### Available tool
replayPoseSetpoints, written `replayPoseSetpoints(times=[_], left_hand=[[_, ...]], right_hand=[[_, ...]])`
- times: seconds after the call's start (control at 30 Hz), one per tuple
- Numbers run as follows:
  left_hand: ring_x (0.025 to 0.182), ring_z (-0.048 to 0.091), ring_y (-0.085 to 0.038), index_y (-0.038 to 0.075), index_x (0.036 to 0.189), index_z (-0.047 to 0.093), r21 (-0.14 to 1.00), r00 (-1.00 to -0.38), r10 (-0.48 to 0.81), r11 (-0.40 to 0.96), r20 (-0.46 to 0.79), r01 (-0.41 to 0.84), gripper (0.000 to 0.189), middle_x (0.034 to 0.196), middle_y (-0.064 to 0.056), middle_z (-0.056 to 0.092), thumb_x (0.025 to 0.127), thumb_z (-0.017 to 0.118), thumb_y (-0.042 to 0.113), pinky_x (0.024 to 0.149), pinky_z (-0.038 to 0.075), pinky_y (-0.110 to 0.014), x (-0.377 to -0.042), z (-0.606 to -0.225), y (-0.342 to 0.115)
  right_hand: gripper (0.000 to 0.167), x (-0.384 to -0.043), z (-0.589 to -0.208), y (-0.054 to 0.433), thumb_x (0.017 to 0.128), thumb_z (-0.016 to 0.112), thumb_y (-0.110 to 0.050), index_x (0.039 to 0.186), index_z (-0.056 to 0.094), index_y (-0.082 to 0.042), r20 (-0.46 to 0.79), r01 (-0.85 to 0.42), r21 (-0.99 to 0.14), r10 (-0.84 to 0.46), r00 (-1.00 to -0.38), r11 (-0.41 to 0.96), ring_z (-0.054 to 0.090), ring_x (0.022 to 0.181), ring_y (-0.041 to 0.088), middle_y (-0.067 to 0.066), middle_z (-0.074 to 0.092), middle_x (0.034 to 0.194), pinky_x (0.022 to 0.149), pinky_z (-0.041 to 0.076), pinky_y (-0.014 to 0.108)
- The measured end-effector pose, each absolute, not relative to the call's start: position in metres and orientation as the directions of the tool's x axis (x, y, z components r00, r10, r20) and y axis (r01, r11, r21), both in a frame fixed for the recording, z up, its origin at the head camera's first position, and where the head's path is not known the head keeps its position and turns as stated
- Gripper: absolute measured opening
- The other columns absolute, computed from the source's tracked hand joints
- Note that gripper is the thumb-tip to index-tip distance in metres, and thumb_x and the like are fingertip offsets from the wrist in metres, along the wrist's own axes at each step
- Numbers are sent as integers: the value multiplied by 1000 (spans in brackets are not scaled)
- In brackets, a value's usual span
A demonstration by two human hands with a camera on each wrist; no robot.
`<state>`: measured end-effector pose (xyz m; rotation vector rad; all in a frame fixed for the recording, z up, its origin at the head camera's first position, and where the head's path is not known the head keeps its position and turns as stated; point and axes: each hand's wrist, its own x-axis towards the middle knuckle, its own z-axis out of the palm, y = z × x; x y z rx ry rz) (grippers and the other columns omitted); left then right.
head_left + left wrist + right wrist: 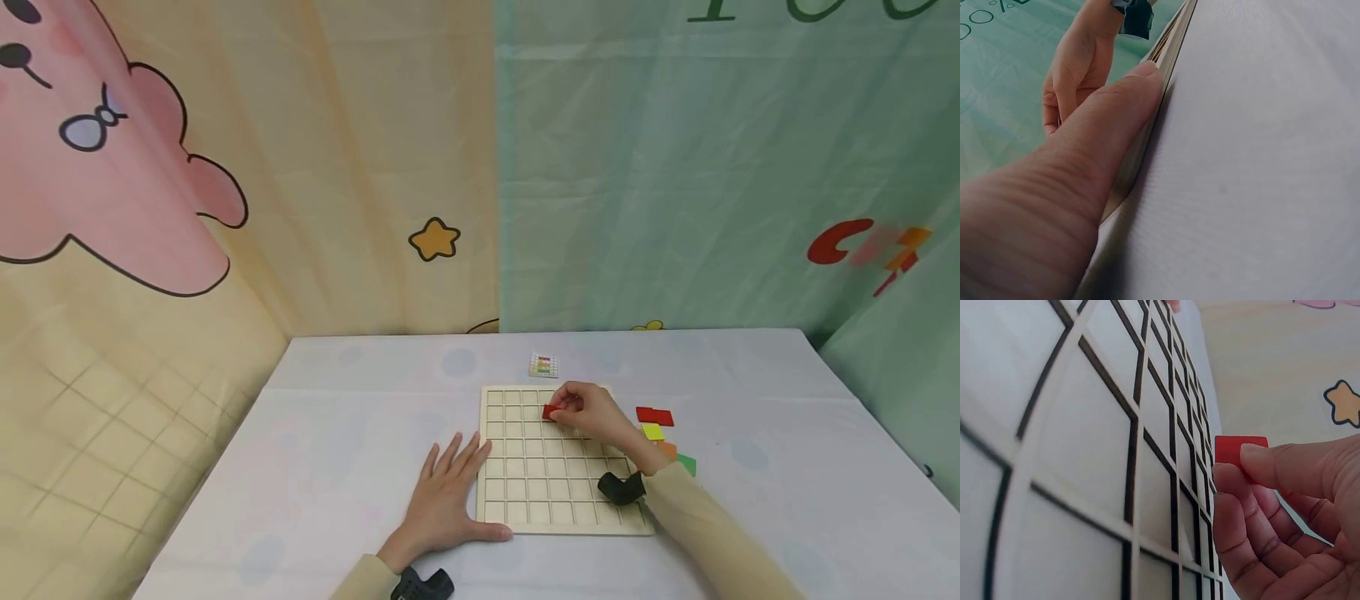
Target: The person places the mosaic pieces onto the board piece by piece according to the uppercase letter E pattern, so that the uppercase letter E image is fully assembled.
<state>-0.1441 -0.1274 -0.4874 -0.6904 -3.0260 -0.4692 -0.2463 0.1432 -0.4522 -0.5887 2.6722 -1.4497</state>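
Observation:
A pale wooden grid board (517, 528) with square cells lies on the table. Over its far rows, my right hand (592, 412) pinches a small red tile (1229, 450) between thumb and fingers. In the right wrist view the tile stands beside the grid's dark-edged cells, part of it covered by the thumb. My left hand (446, 500) lies spread at the board's near left corner, fingers straight. Its fingertips reach the left edge, and the thumb (1110, 103) rests along the near edge.
Right of the board lie red tiles (655, 416), a yellow tile (652, 432), an orange tile (667, 450) and a green tile (686, 464), partly behind the right forearm. A small card with a coloured grid pattern (543, 365) sits beyond the board. Printed curtains (375, 167) hang behind the table.

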Motion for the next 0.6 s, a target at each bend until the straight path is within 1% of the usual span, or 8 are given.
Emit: replayPoseSetpoints(times=[0.2, 0.47, 0.6], left_hand=[[143, 2, -25, 19, 153, 20, 296, -903, 424, 856, 69, 424, 119, 157, 0, 14, 62, 48, 89, 113, -3, -49, -144, -488, -128], [143, 2, -25, 19, 153, 20, 295, -904, 422, 858, 65, 421, 118, 157, 0, 15, 63, 49, 89, 113, -3, -49, -142, -486, -129], [143, 2, -25, 19, 153, 20, 293, -905, 421, 858, 66, 421, 118, 157, 0, 15, 62, 48, 89, 113, -3, -50, -141, -486, -128]], right_hand=[[6, -250, -455, 124, 85, 70, -4, 88, 66, -8, 140, -318, -795, -354, -925, 516, 54, 66, 15, -2, 60, 78, 61, 49, 28], [5, -250, -455, 109, 85, 71, -5, 87, 67, -6, 175, -341, -764, -332, -927, 548, 53, 66, 13, -4, 60, 77, 61, 47, 28], [5, -250, -456, 107, 85, 71, -7, 88, 68, -8, 166, -320, -745, -301, -939, 585, 52, 67, 13, -5, 60, 78, 61, 47, 29]])
